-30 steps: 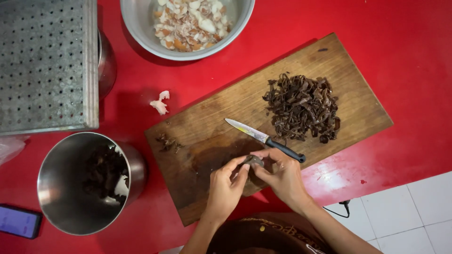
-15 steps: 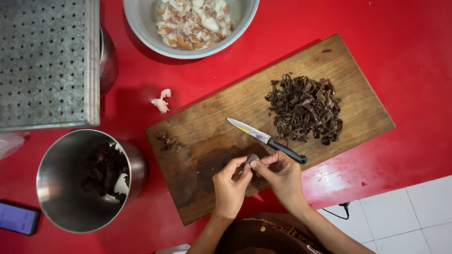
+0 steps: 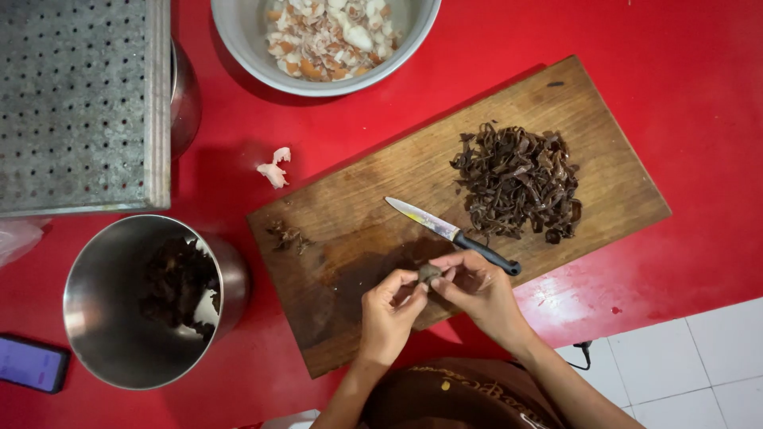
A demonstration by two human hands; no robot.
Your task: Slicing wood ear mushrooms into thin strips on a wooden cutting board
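Note:
Both hands meet over the near edge of a wooden cutting board (image 3: 373, 199). My left hand (image 3: 389, 306) and my right hand (image 3: 477, 290) pinch a small dark mushroom piece (image 3: 430, 273) between their fingertips. A black-handled knife (image 3: 453, 233) lies on the board just beyond the hands, blade pointing left. A heap of chopped dark mushroom strips (image 3: 517, 181) sits on the board's right half. A few dark scraps (image 3: 288, 236) lie at its left end.
A steel pot (image 3: 147, 298) with dark mushrooms inside stands left of the board. A metal bowl (image 3: 326, 40) of pale peelings sits at the top. A perforated metal tray (image 3: 79, 103) is top left, a phone (image 3: 32, 364) bottom left, pale scraps (image 3: 274, 168) on the red table.
The hands have stayed at the board's near edge, working the small dark piece between the fingertips. The knife and the chopped heap have not moved.

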